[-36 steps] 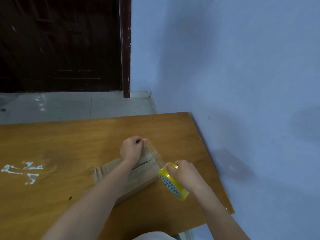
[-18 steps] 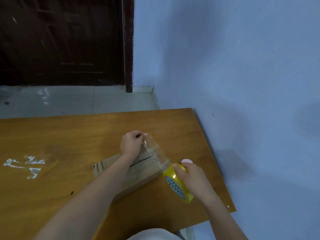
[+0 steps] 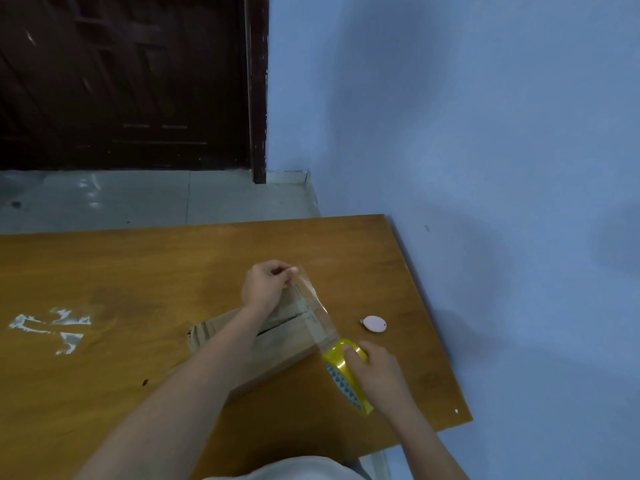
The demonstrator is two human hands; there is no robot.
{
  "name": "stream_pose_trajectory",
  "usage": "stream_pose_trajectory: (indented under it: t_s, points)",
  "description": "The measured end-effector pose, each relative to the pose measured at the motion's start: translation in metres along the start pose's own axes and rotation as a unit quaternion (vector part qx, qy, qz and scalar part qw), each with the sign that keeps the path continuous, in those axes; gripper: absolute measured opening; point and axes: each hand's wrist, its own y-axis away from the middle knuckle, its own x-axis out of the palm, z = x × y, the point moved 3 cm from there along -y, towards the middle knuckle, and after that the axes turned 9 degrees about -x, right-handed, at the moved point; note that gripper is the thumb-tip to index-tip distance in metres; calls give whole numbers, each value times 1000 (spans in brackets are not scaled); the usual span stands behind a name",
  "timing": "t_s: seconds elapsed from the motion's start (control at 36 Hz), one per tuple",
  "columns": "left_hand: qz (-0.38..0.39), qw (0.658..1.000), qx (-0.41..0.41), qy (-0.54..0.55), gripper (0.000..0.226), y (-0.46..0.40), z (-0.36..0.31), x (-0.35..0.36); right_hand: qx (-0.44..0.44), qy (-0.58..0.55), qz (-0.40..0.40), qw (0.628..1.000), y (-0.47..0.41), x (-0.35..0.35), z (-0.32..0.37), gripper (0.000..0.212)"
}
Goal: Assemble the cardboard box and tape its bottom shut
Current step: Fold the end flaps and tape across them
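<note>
- Cardboard box (image 3: 277, 344) sits on the wooden table (image 3: 138, 271), near its right end, bottom side up, with the flaps folded shut so the dark seam between them shows — so the folding looks done.
- Across that seam runs a stretch of clear tape (image 3: 313, 306), pulled taut from the far edge of the box to the near right edge; whether it is pressed down along its length or just hovering above the flaps cannot be told from this angle.
- Over at the far edge, the left hand (image 3: 265, 285) has its fingers curled, pinching the free end of the tape and holding it at the box's edge.
- Down at the near right corner, the right hand (image 3: 375, 370) grips the yellow tape roll (image 3: 346, 372), fingers wrapped over its rim, the roll just off the box's corner.
- Beside the box, apart from it, a small pink oval thing (image 3: 374, 323) lies on the table; it may be a cutter, but it is too small to say.
- Judgement on progress: the sealing is midway. Left to do, by the look of it: press the strip flat, sever it from the roll, perhaps wrap the ends over the sides.
</note>
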Motion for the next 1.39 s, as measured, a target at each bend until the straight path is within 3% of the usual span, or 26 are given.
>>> stream_pose_trajectory:
  t_s: [0.47,0.67,0.92,1.28,1.39]
  points:
    - [4,1000,-20,17,12,-2,0,-1,0,0,2,1000,-5,1,-1,37]
    - [-13,999,-38,24,14,-2,-1,-2,11,-12,12,1000,-9,3,-2,26]
    - [-13,999,-41,24,14,1,-3,-3,15,-1,1,1000,-11,5,-5,34]
    - [-20,998,-50,-14,17,-1,-4,-1,30,-7,12,999,-17,13,-15,38]
    - [-14,997,-65,-38,17,-1,-5,0,30,-2,11,999,-22,17,-18,28]
